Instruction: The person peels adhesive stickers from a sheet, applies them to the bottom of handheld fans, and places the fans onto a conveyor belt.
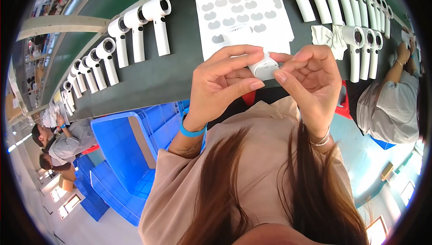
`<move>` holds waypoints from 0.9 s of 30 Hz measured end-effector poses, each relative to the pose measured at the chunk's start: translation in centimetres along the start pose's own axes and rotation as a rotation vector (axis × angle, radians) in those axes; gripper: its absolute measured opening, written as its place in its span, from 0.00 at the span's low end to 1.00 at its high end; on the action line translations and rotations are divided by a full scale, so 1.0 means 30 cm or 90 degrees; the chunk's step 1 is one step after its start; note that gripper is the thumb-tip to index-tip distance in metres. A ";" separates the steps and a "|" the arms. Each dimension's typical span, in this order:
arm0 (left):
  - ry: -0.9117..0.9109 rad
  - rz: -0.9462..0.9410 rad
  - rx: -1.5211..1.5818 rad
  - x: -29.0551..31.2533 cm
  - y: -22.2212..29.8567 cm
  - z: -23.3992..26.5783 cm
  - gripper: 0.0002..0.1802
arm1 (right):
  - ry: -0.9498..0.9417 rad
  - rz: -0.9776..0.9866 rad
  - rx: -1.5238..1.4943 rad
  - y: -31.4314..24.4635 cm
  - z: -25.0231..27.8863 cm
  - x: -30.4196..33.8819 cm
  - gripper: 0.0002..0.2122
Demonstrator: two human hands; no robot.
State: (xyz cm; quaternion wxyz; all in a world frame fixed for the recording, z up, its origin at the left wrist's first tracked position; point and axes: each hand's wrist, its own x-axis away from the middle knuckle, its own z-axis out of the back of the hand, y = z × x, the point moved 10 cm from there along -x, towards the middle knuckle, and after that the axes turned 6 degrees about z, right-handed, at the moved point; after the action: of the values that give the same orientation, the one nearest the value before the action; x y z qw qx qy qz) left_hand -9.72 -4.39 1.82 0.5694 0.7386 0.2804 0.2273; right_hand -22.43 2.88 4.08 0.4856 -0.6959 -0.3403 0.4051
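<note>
My left hand (227, 76) is wrapped round a white handheld fan (258, 69), its handle end turned toward me. A flat grey piece covers that end face. The fan's head lies farther off over the white sheet and hardly stands out from it. My right hand (312, 76) is closed, its thumb and fingertips pressed on the right edge of the handle end; whether they also pinch something small is hidden. Just beyond both hands lies the white sheet (207, 38), carrying rows of grey rounded stickers (236, 9).
White handheld fans (160, 33) line the dark table (180, 65) at left, with more fans (335, 2) at right. Crumpled white paper (325, 36) lies by the right group. Blue bins (119, 148) stand below left. Other people sit at the far left (74, 139) and right (391, 105).
</note>
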 end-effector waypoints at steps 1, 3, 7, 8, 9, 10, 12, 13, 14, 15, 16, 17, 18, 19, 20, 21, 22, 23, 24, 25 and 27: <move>-0.001 0.002 0.005 0.000 -0.002 0.000 0.21 | 0.000 0.000 0.000 0.000 0.001 0.000 0.14; -0.002 0.001 0.004 -0.003 -0.001 -0.001 0.21 | 0.000 0.004 0.010 -0.001 0.004 0.000 0.14; 0.002 -0.004 -0.005 -0.003 -0.002 0.000 0.20 | 0.004 -0.004 0.006 0.001 0.007 0.001 0.14; 0.003 -0.004 -0.007 -0.001 -0.001 0.000 0.20 | 0.000 -0.003 0.004 0.002 0.005 0.001 0.14; 0.006 0.001 -0.005 -0.002 -0.002 0.000 0.20 | 0.000 -0.002 0.004 0.001 0.005 0.000 0.14; 0.009 0.007 -0.003 -0.003 -0.004 0.001 0.20 | 0.002 -0.002 0.006 -0.001 0.006 -0.001 0.14; 0.008 0.009 -0.002 -0.005 -0.004 -0.001 0.20 | 0.004 -0.004 0.004 -0.005 0.006 -0.001 0.14; 0.009 0.010 -0.001 -0.005 -0.003 -0.001 0.20 | 0.005 -0.003 0.004 -0.006 0.007 -0.002 0.14; 0.008 0.010 -0.001 -0.005 -0.001 -0.003 0.20 | 0.003 0.000 0.006 -0.007 0.008 -0.003 0.14; 0.009 0.012 -0.001 -0.005 -0.003 -0.001 0.19 | 0.001 0.003 0.008 -0.005 0.007 -0.004 0.14; 0.010 0.014 0.000 -0.006 -0.006 0.001 0.19 | 0.001 0.003 0.008 -0.003 0.007 -0.004 0.14; 0.009 0.014 -0.001 -0.007 -0.007 0.001 0.19 | 0.002 0.004 0.010 -0.001 0.008 -0.004 0.14; 0.011 0.014 0.001 -0.007 -0.007 0.001 0.19 | 0.003 0.005 0.013 -0.002 0.008 -0.004 0.14; 0.012 0.015 0.002 -0.008 -0.006 0.001 0.19 | 0.004 0.005 0.013 -0.003 0.009 -0.006 0.14; 0.011 0.015 0.002 -0.010 -0.005 -0.002 0.19 | 0.004 0.007 0.017 -0.005 0.010 -0.007 0.14; 0.014 0.016 0.011 -0.010 -0.005 -0.001 0.19 | 0.004 0.008 0.022 -0.007 0.010 -0.007 0.14; 0.017 0.018 0.020 -0.010 -0.005 -0.001 0.18 | 0.006 0.009 0.022 -0.009 0.010 -0.007 0.14; 0.014 0.018 0.019 -0.011 -0.004 -0.006 0.18 | 0.011 0.006 0.023 -0.009 0.012 -0.007 0.14; 0.023 0.017 0.022 -0.010 -0.001 -0.006 0.18 | 0.015 0.002 0.023 -0.008 0.012 -0.007 0.14; 0.030 0.015 0.025 -0.009 0.002 -0.006 0.17 | 0.016 0.004 0.023 -0.011 0.011 -0.006 0.14; 0.044 0.017 0.025 -0.003 0.003 -0.010 0.16 | 0.018 -0.001 0.044 -0.015 0.009 -0.004 0.14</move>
State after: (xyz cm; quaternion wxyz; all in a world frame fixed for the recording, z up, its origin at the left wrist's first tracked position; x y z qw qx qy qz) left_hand -9.98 -4.26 1.98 0.5415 0.7453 0.2941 0.2544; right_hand -22.76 3.02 4.47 0.5143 -0.6839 -0.3201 0.4065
